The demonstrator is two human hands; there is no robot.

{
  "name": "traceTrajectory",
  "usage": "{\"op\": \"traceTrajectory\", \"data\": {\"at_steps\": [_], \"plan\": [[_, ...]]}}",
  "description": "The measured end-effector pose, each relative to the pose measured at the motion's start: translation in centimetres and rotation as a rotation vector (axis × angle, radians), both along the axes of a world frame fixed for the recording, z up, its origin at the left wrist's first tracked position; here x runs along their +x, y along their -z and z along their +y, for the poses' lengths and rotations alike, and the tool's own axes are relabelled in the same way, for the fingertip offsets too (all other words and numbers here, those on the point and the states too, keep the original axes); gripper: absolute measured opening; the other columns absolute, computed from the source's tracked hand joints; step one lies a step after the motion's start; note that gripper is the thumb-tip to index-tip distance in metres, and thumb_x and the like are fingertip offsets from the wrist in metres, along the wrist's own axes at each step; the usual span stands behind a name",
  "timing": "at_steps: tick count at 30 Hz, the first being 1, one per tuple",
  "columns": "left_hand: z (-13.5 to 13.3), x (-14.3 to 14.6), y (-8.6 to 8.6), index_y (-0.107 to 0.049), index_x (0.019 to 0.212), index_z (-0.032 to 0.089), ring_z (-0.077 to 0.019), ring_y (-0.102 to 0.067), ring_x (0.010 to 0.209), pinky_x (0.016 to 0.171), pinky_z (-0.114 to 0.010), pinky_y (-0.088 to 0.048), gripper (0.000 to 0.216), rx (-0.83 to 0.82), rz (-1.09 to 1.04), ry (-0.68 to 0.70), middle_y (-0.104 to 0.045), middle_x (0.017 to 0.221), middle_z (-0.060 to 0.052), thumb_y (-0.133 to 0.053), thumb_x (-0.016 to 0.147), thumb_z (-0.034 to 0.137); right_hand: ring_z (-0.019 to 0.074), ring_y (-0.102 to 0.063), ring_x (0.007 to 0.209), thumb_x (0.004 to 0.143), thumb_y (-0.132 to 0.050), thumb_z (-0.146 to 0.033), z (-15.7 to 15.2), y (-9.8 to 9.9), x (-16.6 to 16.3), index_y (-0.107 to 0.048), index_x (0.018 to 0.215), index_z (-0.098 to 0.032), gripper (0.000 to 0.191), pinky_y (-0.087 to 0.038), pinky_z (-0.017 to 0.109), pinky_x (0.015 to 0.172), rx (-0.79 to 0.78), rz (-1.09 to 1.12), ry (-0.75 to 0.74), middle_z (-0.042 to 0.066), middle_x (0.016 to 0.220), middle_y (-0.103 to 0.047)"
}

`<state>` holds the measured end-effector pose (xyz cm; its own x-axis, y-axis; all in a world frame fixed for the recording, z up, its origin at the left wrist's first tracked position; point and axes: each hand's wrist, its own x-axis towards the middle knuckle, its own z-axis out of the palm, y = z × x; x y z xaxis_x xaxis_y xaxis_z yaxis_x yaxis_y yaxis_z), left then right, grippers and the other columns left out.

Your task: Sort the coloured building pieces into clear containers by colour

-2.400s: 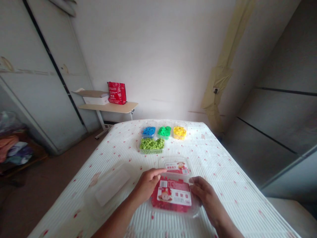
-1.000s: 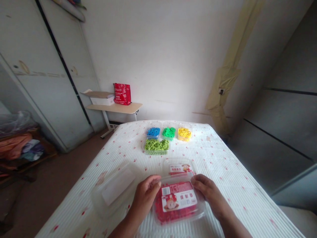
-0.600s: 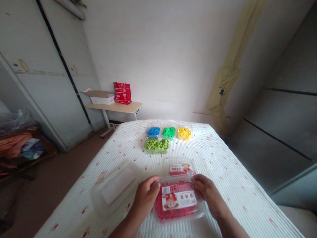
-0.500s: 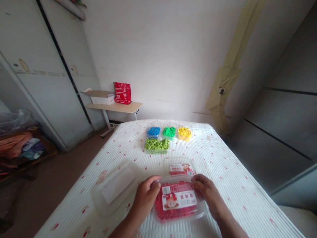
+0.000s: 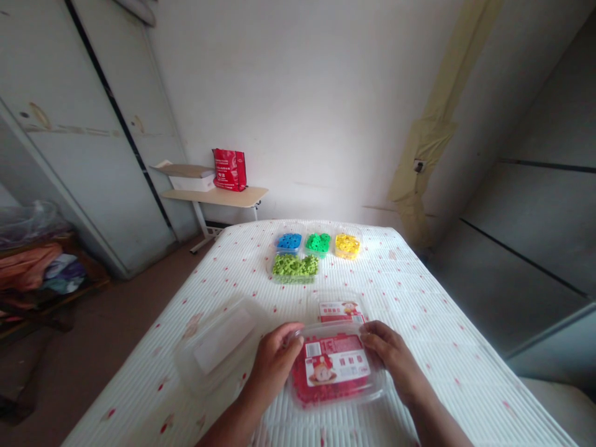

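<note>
Between my hands is a clear plastic container [image 5: 335, 394] full of red pieces, with a labelled transparent lid [image 5: 338, 366] over it. My left hand [image 5: 277, 354] grips the far left corner, thumb on top and fingers curled at the rim. Opposite it, my right hand [image 5: 384, 347] is closed on the far right corner in the same way. Whether the lid is fully pressed down I cannot tell. Just behind lies another clear lid [image 5: 342, 309] with a similar label, partly covered by the container. To the left rests a large translucent lid [image 5: 221, 347] with a white sheet or label.
Farther back on the patterned tablecloth [image 5: 410, 372] stand clear boxes of blue pieces [image 5: 289, 242], green pieces [image 5: 318, 243], yellow pieces [image 5: 347, 246] and light green pieces [image 5: 295, 267]. A side table [image 5: 218, 195] by the wall holds a red bag [image 5: 230, 169] and a white box [image 5: 190, 181].
The view has shifted slightly, so the whole table sits a little higher in the picture. Both hands keep their hold on the red container's far corners.
</note>
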<state>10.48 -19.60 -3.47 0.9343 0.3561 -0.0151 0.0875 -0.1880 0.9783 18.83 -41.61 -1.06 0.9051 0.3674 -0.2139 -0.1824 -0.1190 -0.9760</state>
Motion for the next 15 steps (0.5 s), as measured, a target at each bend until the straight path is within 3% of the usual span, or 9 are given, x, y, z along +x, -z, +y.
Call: {"op": "traceTrajectory", "data": {"at_steps": [4, 7, 10, 15], "plan": [[0.0, 0.0, -0.8, -0.066, 0.099, 0.013, -0.0233, -0.064, 0.091, 0.082, -0.031, -0.048, 0.036, -0.062, -0.008, -0.026, -0.070, 0.096, -0.010, -0.055, 0.074, 0.037, 0.0140, -0.050, 0.058, 0.070, -0.060, -0.034, -0.3, -0.2, -0.1, -0.057, 0.093, -0.019, 0.028, -0.035, 0.025, 0.052, -0.061, -0.047, 0.032, -0.004, 0.061, -0.054], [0.1, -0.5, -1.8, -0.067, 0.097, 0.013, -0.0235, -0.062, 0.097, 0.087, -0.032, -0.047, 0.036, -0.092, -0.024, -0.057, -0.069, 0.099, -0.009, -0.056, 0.074, 0.038, 0.0154, -0.053, 0.065, 0.071, -0.060, -0.038, -0.7, -0.3, -0.3, -0.057, 0.101, -0.020, 0.035, -0.038, 0.026, 0.057, -0.075, -0.119, 0.014, -0.001, 0.071, -0.057], [0.2, -1.4, -2.4, -0.068, 0.097, 0.015, -0.0237, -0.061, 0.101, 0.090, -0.033, -0.046, 0.035, -0.100, -0.030, -0.078, -0.069, 0.103, -0.008, -0.055, 0.076, 0.040, 0.0156, -0.053, 0.065, 0.069, -0.063, -0.044, -1.0, -0.2, -0.6, -0.058, 0.102, -0.020, 0.041, -0.038, 0.025, 0.056, -0.068, -0.148, -0.010, 0.000, 0.074, -0.059], [0.2, -2.9, -2.1, -0.065, 0.106, 0.018, -0.0229, -0.055, 0.110, 0.096, -0.033, -0.042, 0.038, -0.154, -0.030, 0.014, -0.065, 0.113, -0.006, -0.051, 0.079, 0.041, 0.0144, -0.051, 0.060, 0.068, -0.065, -0.045, -0.9, 0.2, -1.1, -0.062, 0.099, -0.020, 0.040, -0.037, 0.025, 0.054, -0.110, -0.195, 0.025, -0.001, 0.070, -0.059]]}}
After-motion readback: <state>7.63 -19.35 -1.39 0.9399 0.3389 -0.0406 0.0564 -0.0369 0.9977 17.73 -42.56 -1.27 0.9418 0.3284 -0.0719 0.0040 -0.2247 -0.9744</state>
